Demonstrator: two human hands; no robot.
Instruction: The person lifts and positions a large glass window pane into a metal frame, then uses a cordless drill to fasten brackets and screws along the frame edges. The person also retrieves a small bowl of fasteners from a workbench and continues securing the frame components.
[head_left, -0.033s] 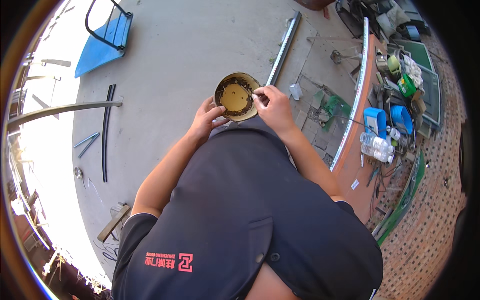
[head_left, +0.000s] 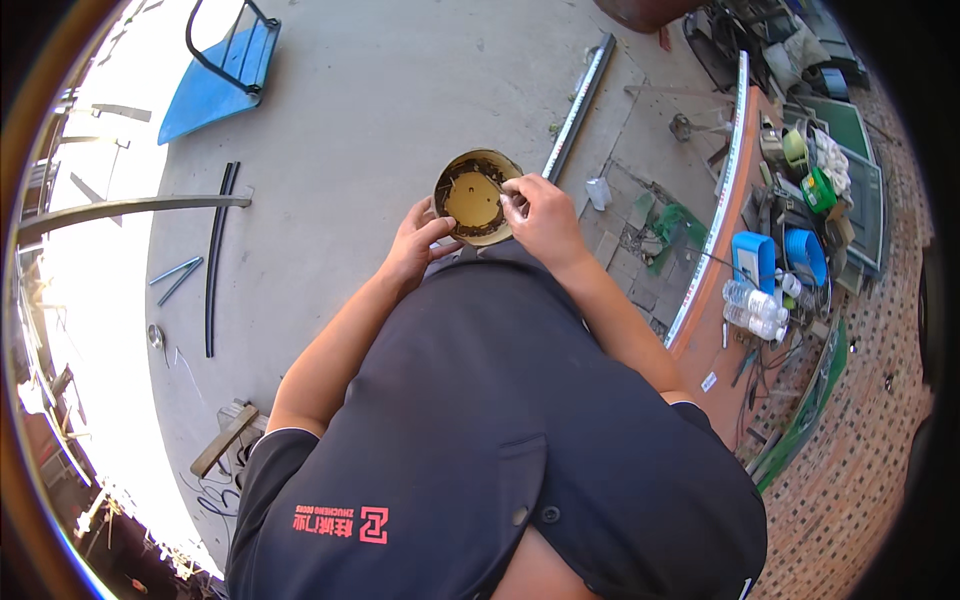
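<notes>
A round, shallow yellow-brown tin [head_left: 473, 197] with a dark rim and dark specks along its inner edge is held in front of my chest. My left hand [head_left: 415, 245] grips its lower left edge, thumb lying on the rim. At the right rim, my right hand [head_left: 542, 218] has its fingertips pinched together on a small pale thing that I cannot make out. Below the hands, my dark shirt fills the lower part of the view.
A long metal bar [head_left: 580, 105] lies on the concrete floor beyond the tin. A blue hand cart [head_left: 215, 90] stands far left, with black rods [head_left: 213, 260] nearby. At the right, an orange workbench [head_left: 715, 255] carries water bottles [head_left: 755, 305], blue containers [head_left: 752, 258] and tools.
</notes>
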